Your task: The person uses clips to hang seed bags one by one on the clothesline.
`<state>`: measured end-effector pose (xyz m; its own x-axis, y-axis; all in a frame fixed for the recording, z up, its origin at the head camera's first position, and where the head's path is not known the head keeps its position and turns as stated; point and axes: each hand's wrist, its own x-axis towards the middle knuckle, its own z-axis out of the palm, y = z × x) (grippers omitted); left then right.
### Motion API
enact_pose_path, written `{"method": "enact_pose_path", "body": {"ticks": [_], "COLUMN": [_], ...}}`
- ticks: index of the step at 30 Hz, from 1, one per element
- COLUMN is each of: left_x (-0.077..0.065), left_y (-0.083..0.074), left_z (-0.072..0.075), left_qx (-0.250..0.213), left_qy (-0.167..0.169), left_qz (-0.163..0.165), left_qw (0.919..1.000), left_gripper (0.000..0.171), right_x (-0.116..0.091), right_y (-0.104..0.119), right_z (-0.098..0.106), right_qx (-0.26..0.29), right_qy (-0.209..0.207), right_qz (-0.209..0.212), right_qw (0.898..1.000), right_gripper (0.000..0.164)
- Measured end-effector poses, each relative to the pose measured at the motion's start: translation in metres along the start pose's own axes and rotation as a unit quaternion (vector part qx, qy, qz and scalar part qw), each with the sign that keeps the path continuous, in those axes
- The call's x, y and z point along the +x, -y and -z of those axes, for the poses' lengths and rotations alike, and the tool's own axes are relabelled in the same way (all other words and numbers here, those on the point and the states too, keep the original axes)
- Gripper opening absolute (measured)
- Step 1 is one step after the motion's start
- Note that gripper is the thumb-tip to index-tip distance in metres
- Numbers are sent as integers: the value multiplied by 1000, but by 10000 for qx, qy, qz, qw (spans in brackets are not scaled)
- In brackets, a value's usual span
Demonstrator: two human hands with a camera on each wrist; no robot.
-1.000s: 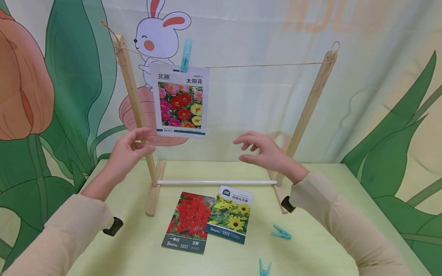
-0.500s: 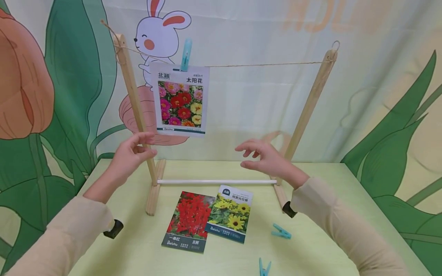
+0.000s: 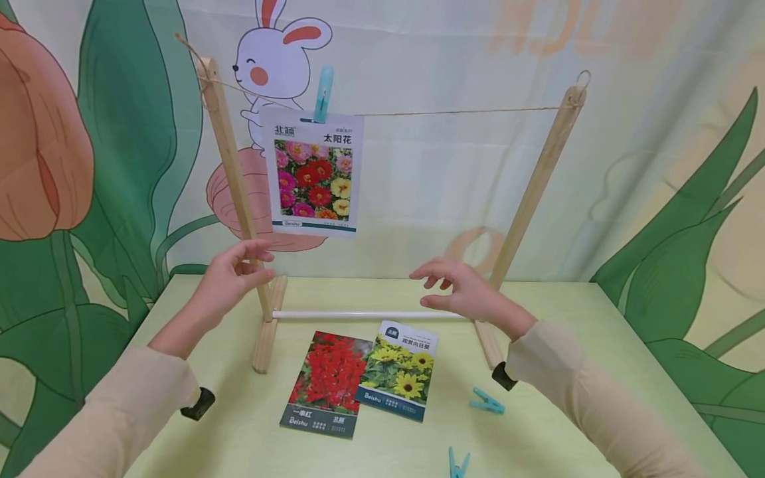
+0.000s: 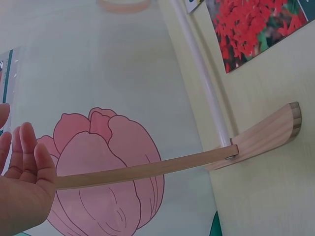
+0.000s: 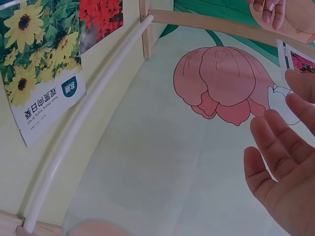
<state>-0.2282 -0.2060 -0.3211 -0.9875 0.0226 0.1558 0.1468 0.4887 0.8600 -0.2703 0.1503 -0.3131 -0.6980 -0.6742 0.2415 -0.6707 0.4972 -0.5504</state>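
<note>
In the head view my left hand hovers by the left wooden post, its fingers loosely bent and holding nothing. Opposite it, my right hand floats in front of the right post with relaxed fingers, empty too. A white seed packet with mixed flowers hangs from the twine, held by a blue clothespin. Below, on the table, lie a seed packet with red flowers and a seed packet with yellow flowers; the yellow one overlaps the red one's edge.
Two blue clothespins lie at the right: one clothespin beside the packets, another clothespin at the front edge of view. The wooden frame's left post and right post are joined low down by a white rod.
Both hands have sunk a little, staying empty. The hanging packet, the packets on the table and the clothespins stay where they were.
</note>
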Motion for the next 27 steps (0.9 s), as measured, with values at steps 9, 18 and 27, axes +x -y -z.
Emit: {"method": "enact_pose_path", "body": {"ticks": [9, 18, 27], "left_x": [-2, -4, -5], "left_y": [6, 12, 19], "left_z": [-2, -5, -9], "left_qx": [-67, -47, -30], "left_qy": [167, 236, 335], "left_qz": [105, 189, 224], "left_qw": [9998, 9995, 9992], "left_gripper": [45, 47, 46], "right_x": [-6, -13, -18], "right_y": [-5, -8, -10], "right_z": [-6, -11, -15], "right_qx": [55, 57, 173], "right_qy": [90, 157, 221], "right_qz": [-86, -151, -150], "right_qw": [9999, 9997, 9995], "right_gripper": [36, 35, 35]}}
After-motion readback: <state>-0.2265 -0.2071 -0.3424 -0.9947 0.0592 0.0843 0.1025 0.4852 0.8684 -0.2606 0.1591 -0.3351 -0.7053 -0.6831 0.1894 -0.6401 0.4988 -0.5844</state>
